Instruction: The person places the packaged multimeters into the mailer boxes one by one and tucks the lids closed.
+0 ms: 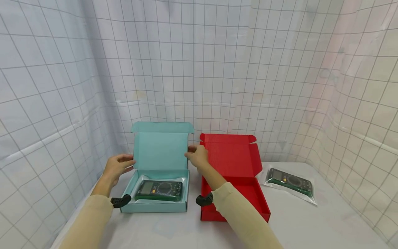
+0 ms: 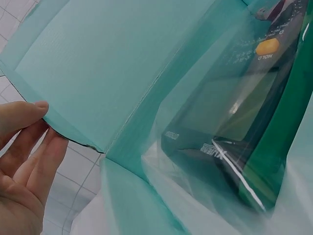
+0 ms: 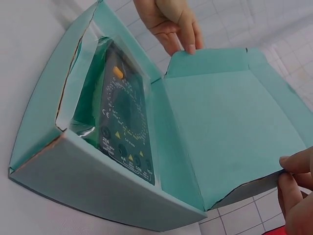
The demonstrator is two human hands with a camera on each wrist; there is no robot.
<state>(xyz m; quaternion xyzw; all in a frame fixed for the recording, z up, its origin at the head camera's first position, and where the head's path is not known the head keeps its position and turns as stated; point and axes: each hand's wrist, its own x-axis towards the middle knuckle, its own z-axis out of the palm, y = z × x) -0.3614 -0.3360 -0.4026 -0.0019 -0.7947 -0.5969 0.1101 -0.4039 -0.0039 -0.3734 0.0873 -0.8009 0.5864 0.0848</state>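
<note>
A teal cardboard box (image 1: 155, 207) stands with its lid (image 1: 161, 151) raised upright. Inside lies a green and black multimeter (image 1: 159, 190) in a clear plastic bag; the right wrist view shows its dial and sockets. At the lid's left edge, my left hand (image 1: 115, 169) pinches the side flap (image 2: 73, 127) between thumb and fingers. My right hand (image 1: 198, 157) pinches the opposite side flap (image 3: 249, 190) at the right edge. Both hands appear together in the right wrist view, one on each side of the lid.
Close to the right of the teal box sits a red cardboard box (image 1: 233, 155), lid up, its inside partly behind my right forearm. Farther right, a second bagged multimeter (image 1: 290, 181) lies on the white table (image 1: 298, 221). Gridded white curtains (image 1: 217, 69) surround the table.
</note>
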